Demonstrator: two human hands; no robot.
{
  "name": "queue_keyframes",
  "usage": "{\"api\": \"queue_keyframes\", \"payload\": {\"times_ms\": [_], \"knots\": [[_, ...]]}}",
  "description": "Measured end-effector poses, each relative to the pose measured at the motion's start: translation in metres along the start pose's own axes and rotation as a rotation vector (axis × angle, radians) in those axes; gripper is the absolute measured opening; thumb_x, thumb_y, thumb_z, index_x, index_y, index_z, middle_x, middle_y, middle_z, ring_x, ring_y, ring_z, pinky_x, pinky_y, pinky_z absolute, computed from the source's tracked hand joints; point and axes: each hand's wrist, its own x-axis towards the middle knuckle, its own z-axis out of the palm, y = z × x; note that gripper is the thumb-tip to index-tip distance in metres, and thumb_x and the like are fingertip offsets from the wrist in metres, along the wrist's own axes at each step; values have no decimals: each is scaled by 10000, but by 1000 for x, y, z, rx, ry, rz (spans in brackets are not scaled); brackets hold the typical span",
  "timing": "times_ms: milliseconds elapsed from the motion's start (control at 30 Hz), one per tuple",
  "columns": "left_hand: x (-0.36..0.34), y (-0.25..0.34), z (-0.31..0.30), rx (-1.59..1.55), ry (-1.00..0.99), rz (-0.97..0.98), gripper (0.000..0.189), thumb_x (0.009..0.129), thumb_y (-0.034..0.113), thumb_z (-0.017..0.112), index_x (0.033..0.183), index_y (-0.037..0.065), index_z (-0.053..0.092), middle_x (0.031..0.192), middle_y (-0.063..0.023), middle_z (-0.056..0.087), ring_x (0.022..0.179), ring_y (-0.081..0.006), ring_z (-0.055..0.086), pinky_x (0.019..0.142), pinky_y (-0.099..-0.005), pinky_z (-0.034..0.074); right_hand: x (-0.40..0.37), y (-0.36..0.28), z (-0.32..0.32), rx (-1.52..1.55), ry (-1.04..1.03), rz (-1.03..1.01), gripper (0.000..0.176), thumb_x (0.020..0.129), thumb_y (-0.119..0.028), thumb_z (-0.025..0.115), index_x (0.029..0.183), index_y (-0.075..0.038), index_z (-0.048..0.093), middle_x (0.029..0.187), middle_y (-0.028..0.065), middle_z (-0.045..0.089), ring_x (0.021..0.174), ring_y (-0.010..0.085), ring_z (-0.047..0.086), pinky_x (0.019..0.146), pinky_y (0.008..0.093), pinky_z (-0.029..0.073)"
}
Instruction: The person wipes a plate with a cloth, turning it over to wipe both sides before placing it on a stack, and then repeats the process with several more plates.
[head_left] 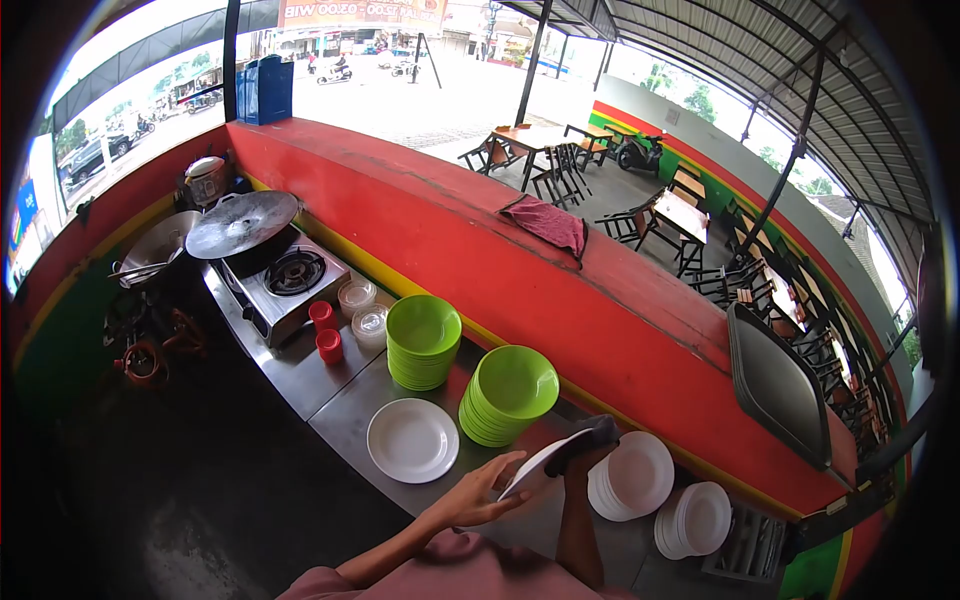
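Observation:
A white plate (pixel 535 470) is held tilted above the steel counter. My left hand (pixel 487 490) grips its lower left edge, fingers against the rim. At the plate's right side, my right hand (pixel 585 460) is closed on a dark cloth (pixel 597 435) pressed to the plate. Another white plate (pixel 412 441) lies flat on the counter to the left. Behind my hands stand two stacks of green bowls, one nearer (pixel 516 383) and one farther left (pixel 424 326). Stacked white plates (pixel 640 472) sit just right of my right hand, beside a second white stack (pixel 703 518).
A gas stove (pixel 290 275) with a large wok lid (pixel 243 224) stands at the left, near red cups (pixel 329 346) and clear containers (pixel 370 325). The red ledge (pixel 440 215) behind the counter bears a red cloth (pixel 548 223) and dark trays (pixel 778 385). A utensil rack (pixel 750 543) is at right.

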Motion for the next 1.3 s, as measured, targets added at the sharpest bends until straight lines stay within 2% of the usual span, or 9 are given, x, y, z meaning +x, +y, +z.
{"api": "queue_keyframes", "payload": {"times_ms": [200, 300, 500, 533, 667, 800, 900, 1200, 1300], "knots": [[3, 4, -1, -107, -15, -162, 655, 973, 433, 544, 1476, 75, 326, 1268, -203, 586, 1195, -315, 565, 1036, -397, 401, -10, 29, 22, 76, 68, 54, 253, 922, -202, 556, 1123, -50, 538, 1104, 88, 561, 1039, 196, 545, 939, 367, 428], [5, -6, 3, -98, 35, 51, 543, 1020, 373, 461, 1460, 68, 368, 1291, -178, 588, 1221, -282, 550, 1053, -382, 376, -6, 41, 40, 140, 168, -20, 236, 899, -181, 578, 1093, -50, 555, 1085, 91, 575, 1035, 200, 552, 944, 376, 428], [-4, -19, -5, -90, 140, -68, 473, 1032, 236, 422, 1482, 100, 370, 1129, -149, 622, 982, -181, 565, 910, -339, 439, -20, 29, 44, -385, 152, -283, 265, 833, -178, 655, 1043, -23, 606, 1031, 138, 618, 997, 292, 584, 982, 425, 415], [-6, -17, -5, -131, 207, -20, 381, 1027, 205, 429, 1372, 52, 478, 945, -86, 581, 847, -131, 479, 798, -299, 433, -22, 17, 38, -454, 72, -241, 280, 834, -178, 655, 1059, -20, 604, 1040, 141, 619, 994, 298, 587, 979, 423, 418], [-9, -28, -13, -209, 320, 140, 201, 1036, 204, 429, 1043, 18, 506, 803, 12, 401, 760, -93, 380, 687, -253, 371, -17, -14, 5, -103, -299, 151, 393, 898, -196, 603, 1227, 2, 525, 1176, 142, 590, 1067, 253, 572, 969, 437, 450], [-8, -22, -14, -300, 368, 113, 264, 1046, 250, 433, 1127, 17, 528, 838, 25, 420, 784, -87, 376, 707, -246, 367, -37, -30, 18, 596, -124, 213, 347, 937, -199, 595, 1215, 5, 558, 1149, 99, 606, 1018, 166, 575, 881, 329, 490], [-8, -21, -8, -346, 378, 100, 301, 1045, 267, 442, 1189, 14, 518, 878, 24, 434, 813, -87, 385, 732, -245, 370, -57, -6, 14, 823, -79, 319, 348, 943, -207, 593, 1214, 7, 556, 1155, 92, 603, 1028, 166, 571, 888, 334, 487], [-1, 1, -18, -425, 133, -24, 478, 981, 361, 568, 1308, 29, 461, 1143, -69, 543, 1075, -163, 530, 955, -302, 414, -77, 33, -27, 497, -29, 492, 362, 920, -198, 607, 1221, -2, 553, 1175, 84, 593, 1083, 189, 551, 945, 363, 458], [5, -12, -31, -417, 2, -123, 529, 969, 390, 584, 1349, 41, 465, 1207, -104, 571, 1118, -185, 542, 963, -334, 433, -78, 53, -58, 113, -289, 31, 396, 858, -178, 627, 1218, -25, 563, 1172, 109, 601, 1114, 255, 558, 988, 400, 429]]}}
